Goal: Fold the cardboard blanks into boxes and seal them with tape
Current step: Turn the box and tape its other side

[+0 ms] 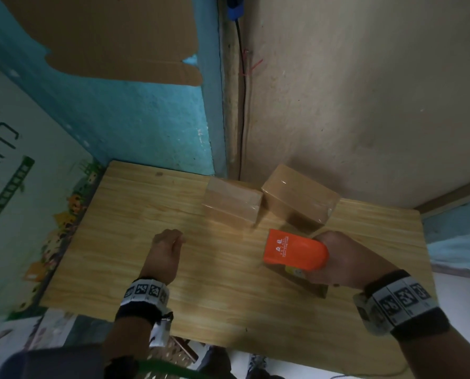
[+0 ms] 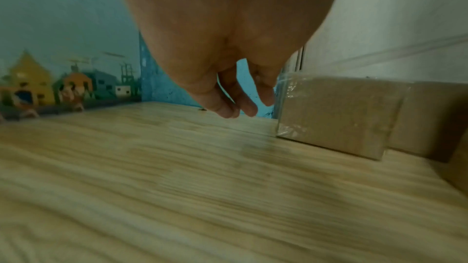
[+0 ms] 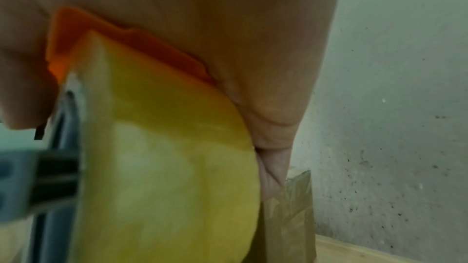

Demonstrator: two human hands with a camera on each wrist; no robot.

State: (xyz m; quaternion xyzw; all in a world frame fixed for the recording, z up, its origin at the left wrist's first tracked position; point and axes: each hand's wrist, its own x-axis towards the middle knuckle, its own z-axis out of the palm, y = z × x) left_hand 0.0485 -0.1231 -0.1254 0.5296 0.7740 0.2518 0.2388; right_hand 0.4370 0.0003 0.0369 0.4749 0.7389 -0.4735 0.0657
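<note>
We hold the orange tape dispenser [image 1: 295, 250] in our right hand [image 1: 343, 259], fingers wrapped round its body, and it sits on top of a cardboard box [image 1: 305, 281] at the near right of the table [image 1: 146, 214]. The grip from above lets us press the dispenser down on the box, which is how tape gets laid along a seam, so we judge this box to be the one being sealed (the right wrist view shows only the yellowish roll [image 3: 164, 167] close up and a bit of taped cardboard beyond it, so the seam itself stays hidden).

Our left hand [image 1: 166, 248] hovers over bare wood left of centre, well apart from every box; its fingers [image 2: 228, 105] hang loosely curled and hold nothing. We take it to be free because the dispenser's weight is steadying the box for now.

Two more boxes stand at the far side, against the corner where the blue wall meets the beige one: a left box [image 1: 232, 205] and a right box [image 1: 301, 196], just beside each other, both glossy with clear tape. Pushed back there, they leave the near table open for work. A flat sheet of brown cardboard [image 1: 105, 34] leans high on the blue wall, and we cannot tell whether it is a blank waiting its turn
</note>
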